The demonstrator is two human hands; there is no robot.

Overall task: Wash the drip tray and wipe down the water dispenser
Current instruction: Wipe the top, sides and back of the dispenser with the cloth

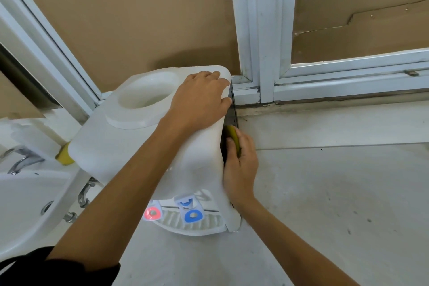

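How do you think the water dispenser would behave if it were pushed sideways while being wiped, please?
The water dispenser has no bottle in its top well, so it is probably light and apt to tip or slide. The left hand pressing on its top seems to steady it. The right hand rubs a yellow sponge against its side.

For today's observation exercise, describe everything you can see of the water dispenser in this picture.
The water dispenser is a white plastic unit standing on the pale floor beside a sink. Its top has a round, empty well for a bottle. At the front are a red tap and a blue tap above a ribbed drip tray. The side looks dark. The left hand rests flat on the top corner; the right hand presses a yellow sponge against the side.
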